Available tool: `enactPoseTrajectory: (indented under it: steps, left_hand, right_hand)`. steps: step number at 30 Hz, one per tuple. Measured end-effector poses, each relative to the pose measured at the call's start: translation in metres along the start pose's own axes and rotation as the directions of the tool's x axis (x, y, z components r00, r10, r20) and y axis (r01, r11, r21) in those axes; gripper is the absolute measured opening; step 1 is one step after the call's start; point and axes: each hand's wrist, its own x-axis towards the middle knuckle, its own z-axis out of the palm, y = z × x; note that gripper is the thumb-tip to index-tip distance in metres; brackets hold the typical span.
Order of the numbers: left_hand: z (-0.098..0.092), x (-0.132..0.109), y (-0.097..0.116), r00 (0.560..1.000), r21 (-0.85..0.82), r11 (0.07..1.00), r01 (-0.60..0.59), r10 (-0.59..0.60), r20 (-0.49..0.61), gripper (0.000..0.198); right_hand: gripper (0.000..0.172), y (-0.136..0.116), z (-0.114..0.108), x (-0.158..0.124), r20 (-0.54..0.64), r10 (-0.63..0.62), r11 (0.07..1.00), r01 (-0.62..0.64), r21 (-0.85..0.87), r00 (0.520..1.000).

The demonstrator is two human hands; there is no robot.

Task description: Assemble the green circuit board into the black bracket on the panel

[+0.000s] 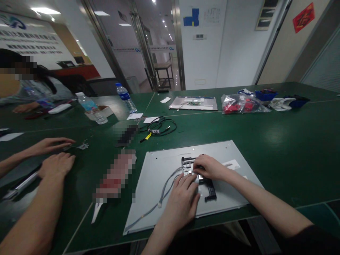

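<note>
Low in the centre of the frame, the left hand [187,191] lies palm down, fingers half bent; just beyond it the right hand [208,167] curls inward. Both are at a black plastic bracket [211,193], angular and slotted, on a smooth, pale rectangular panel [152,171]; I can't tell what either grips. A thin grey cable [164,187] snakes across its left half. Farther across the green desk [297,141], a glossy, crinkled clear bag [240,105] shows red contents, upper right.
</note>
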Motion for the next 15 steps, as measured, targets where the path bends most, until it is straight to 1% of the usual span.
enactPoseTrajectory:
  steps: [15]
  left_hand:
    - [0.0036, 0.0014, -0.0014, 1.000, -0.009, 1.000, 0.007, -0.006, 0.018, 0.022]
  right_hand:
    - [0.003, 0.0013, -0.0013, -0.0009, -0.001, 0.010, 1.000, -0.010, -0.011, 1.000]
